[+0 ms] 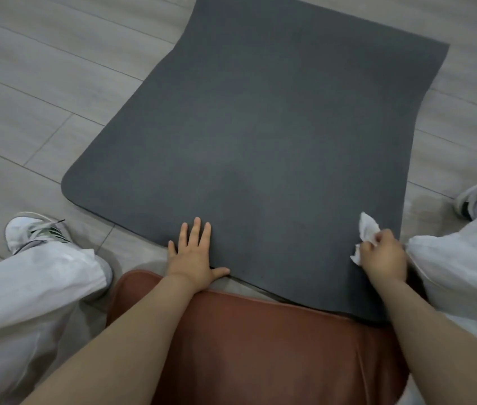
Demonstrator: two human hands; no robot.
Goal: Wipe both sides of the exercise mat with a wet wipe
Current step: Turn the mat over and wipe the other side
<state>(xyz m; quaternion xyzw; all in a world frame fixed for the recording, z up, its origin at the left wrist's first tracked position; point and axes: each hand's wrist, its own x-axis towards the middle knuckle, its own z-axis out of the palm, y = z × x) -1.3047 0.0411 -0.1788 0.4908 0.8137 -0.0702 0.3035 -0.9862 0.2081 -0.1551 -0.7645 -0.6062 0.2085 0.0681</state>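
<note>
Your biggest risk here is the mat (pixel 260 135) sliding or buckling on the smooth floor (pixel 41 92) when you push the wipe away from you; it lies loose, and only your left hand (pixel 192 255) pins it. That hand rests flat on the mat's near edge, fingers spread and straight, thumb out along the border. Keep weight on it, or the near edge may creep toward the brown cushion (pixel 260 346) you sit on.

A second risk is the wet wipe (pixel 366 233) itself. Your right hand (pixel 383 255) pinches it in curled fingers at the mat's near right corner, and the wipe is bunched, with a loose flap sticking up. Wiped like that, it would likely touch only a narrow strip and leave streaks.

The mat stretches away from both hands, its far end well beyond reach from the cushion, so you may miss that part unless you shift. Your trouser leg (pixel 459 258) sits just beside the mat's right corner and could drag across damp areas.
</note>
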